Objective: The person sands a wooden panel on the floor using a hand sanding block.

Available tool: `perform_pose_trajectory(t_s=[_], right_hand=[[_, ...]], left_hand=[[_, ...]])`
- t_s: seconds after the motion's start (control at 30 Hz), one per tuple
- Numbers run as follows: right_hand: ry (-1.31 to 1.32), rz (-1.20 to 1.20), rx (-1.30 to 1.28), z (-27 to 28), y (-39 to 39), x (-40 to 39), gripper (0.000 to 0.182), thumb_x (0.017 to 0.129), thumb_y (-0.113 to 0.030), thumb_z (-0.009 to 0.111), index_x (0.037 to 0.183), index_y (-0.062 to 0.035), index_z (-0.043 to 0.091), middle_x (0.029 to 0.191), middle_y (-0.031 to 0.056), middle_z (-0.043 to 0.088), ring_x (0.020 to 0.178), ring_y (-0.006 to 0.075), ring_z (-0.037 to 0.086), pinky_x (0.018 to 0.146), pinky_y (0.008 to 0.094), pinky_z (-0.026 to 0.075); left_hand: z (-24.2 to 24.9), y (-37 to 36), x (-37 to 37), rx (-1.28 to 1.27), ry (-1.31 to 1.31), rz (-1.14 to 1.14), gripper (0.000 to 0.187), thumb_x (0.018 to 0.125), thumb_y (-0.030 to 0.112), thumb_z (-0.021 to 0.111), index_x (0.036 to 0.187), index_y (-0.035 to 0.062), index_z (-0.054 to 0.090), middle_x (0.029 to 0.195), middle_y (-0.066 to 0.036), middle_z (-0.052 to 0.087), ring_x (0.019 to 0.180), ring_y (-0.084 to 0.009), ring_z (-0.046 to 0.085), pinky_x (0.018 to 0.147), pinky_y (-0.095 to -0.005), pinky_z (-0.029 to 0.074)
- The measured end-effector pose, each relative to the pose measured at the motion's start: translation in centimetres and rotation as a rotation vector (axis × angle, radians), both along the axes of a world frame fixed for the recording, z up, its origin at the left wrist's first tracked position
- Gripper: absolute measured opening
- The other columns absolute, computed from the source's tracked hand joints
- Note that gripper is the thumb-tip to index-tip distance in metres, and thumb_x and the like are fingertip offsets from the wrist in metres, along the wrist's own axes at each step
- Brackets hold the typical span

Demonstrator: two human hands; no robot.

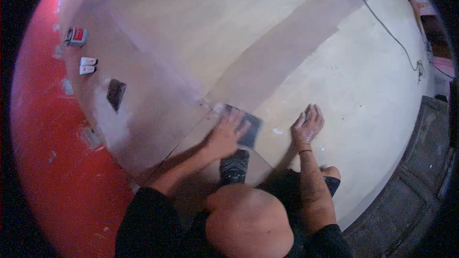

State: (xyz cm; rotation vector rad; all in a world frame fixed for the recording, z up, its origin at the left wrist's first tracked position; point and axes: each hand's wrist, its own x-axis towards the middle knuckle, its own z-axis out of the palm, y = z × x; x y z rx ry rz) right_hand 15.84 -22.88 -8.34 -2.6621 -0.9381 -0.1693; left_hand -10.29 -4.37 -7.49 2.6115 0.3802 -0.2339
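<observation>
My left hand [229, 134] lies flat with its fingers spread over a dark rectangular sheet [252, 133] that looks like sandpaper. The sheet rests on the pale floor [191, 43], near a corner where seams meet and a whitish smear shows. Off to the right, my right hand [310, 123] hangs over the floor with nothing in it, the fingers stretched and slightly bent, whitish dust on the wrist. Just below the sheet is my dark shoe [234, 167], with my bare knee [248, 220] in front of it.
On the left stand a tin can [77, 37] and two small white tubes [88, 65]. Closer lies a dark brown piece [115, 94] beside a pale powdery patch. Red floor [43, 129] borders the left side. A thin cable [382, 24] runs along the upper right; dark panels [397, 205] edge the lower right.
</observation>
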Motion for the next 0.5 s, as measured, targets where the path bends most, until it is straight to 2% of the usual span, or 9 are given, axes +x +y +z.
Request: perform_pose_trajectory(t_s=[0.03, 0.1, 0.17, 0.2, 0.27, 0.3, 0.4, 0.43, 0.5], right_hand=[[0.017, -0.015, -0.011, 0.1, 0.0, 0.0, 0.041, 0.090, -0.019, 0.060, 0.129, -0.0045, 0.057, 0.134, 0.0190, 0.053, 0.126, 0.0379, 0.047, 0.108, 0.0505, 0.033], [0.023, -0.003, -0.002, -0.2, 0.1, 0.2, 0.042, 0.089, -0.019, 0.060, 0.128, -0.0050, 0.058, 0.135, 0.0187, 0.053, 0.125, 0.0380, 0.047, 0.108, 0.0508, 0.033], [0.017, -0.003, -0.011, -0.3, -0.4, 0.0, 0.042, 0.088, -0.019, 0.061, 0.128, -0.0055, 0.058, 0.135, 0.0184, 0.054, 0.125, 0.0380, 0.047, 0.107, 0.0512, 0.034], [0.011, -0.003, -0.013, -0.2, -0.4, 0.0, 0.042, 0.089, -0.020, 0.061, 0.128, -0.0055, 0.058, 0.136, 0.0178, 0.054, 0.125, 0.0376, 0.047, 0.107, 0.0508, 0.034], [0.000, 0.010, -0.004, -0.3, -0.1, 0.3, 0.042, 0.089, -0.020, 0.061, 0.128, -0.0055, 0.058, 0.136, 0.0172, 0.054, 0.125, 0.0372, 0.047, 0.107, 0.0504, 0.034], [-0.008, 0.009, -0.009, -0.4, -0.2, 0.2, 0.042, 0.089, -0.021, 0.061, 0.128, -0.0056, 0.058, 0.136, 0.0171, 0.054, 0.125, 0.0369, 0.047, 0.107, 0.0501, 0.034], [-0.003, -0.003, -0.029, -0.4, -0.3, 0.1, 0.043, 0.090, -0.021, 0.060, 0.129, -0.0057, 0.058, 0.136, 0.0167, 0.054, 0.126, 0.0359, 0.047, 0.108, 0.0494, 0.034], [-0.004, -0.002, -0.024, -0.4, -0.3, 0.0, 0.042, 0.090, -0.020, 0.060, 0.130, -0.0058, 0.058, 0.136, 0.0167, 0.053, 0.126, 0.0358, 0.047, 0.108, 0.0494, 0.033], [-0.023, 0.003, -0.011, -0.1, 0.1, 0.1, 0.042, 0.090, -0.019, 0.060, 0.130, -0.0059, 0.058, 0.136, 0.0167, 0.053, 0.126, 0.0358, 0.047, 0.108, 0.0493, 0.033]], left_hand=[[0.8, -0.7, -0.3, -0.125, 0.005, -0.109, 0.072, 0.080, 0.015, 0.061, 0.149, 0.0108, 0.041, 0.158, -0.029, 0.024, 0.147, -0.0479, 0.020, 0.118, -0.0622, 0.014], [1.4, 2.2, -0.9, -0.203, 0.053, -0.134, 0.072, 0.080, 0.016, 0.062, 0.149, 0.0101, 0.042, 0.158, -0.029, 0.023, 0.148, -0.0481, 0.019, 0.118, -0.0625, 0.013], [1.2, 4.6, -1.0, 0.031, -0.029, 0.294, 0.072, 0.080, 0.014, 0.061, 0.149, 0.0085, 0.042, 0.159, -0.029, 0.021, 0.148, -0.0478, 0.018, 0.118, -0.0630, 0.013], [0.8, 3.0, -1.3, 0.029, -0.016, 0.302, 0.072, 0.080, 0.014, 0.061, 0.149, 0.0085, 0.042, 0.159, -0.029, 0.021, 0.148, -0.0478, 0.018, 0.118, -0.0630, 0.013], [-0.3, -1.3, -1.1, -0.013, 0.023, 0.042, 0.070, 0.081, 0.013, 0.060, 0.148, 0.0078, 0.042, 0.159, -0.029, 0.022, 0.148, -0.0463, 0.020, 0.117, -0.0641, 0.015], [2.0, -1.7, -1.3, -0.148, 0.020, -0.058, 0.066, 0.083, 0.011, 0.057, 0.148, 0.0079, 0.044, 0.158, -0.030, 0.023, 0.148, -0.0465, 0.020, 0.116, -0.0653, 0.018], [1.5, 3.4, -1.3, 0.065, 0.059, 0.059, 0.066, 0.084, 0.011, 0.056, 0.148, 0.0075, 0.043, 0.158, -0.031, 0.023, 0.147, -0.0479, 0.020, 0.116, -0.0652, 0.018], [2.9, 4.6, -0.6, 0.051, 0.042, 0.244, 0.065, 0.084, 0.011, 0.056, 0.148, 0.0075, 0.044, 0.158, -0.030, 0.023, 0.148, -0.0477, 0.019, 0.117, -0.0643, 0.016], [1.8, 1.4, 0.2, 0.096, 0.110, 0.131, 0.064, 0.085, 0.011, 0.055, 0.148, 0.0079, 0.044, 0.158, -0.028, 0.025, 0.148, -0.0471, 0.020, 0.117, -0.0643, 0.015]])
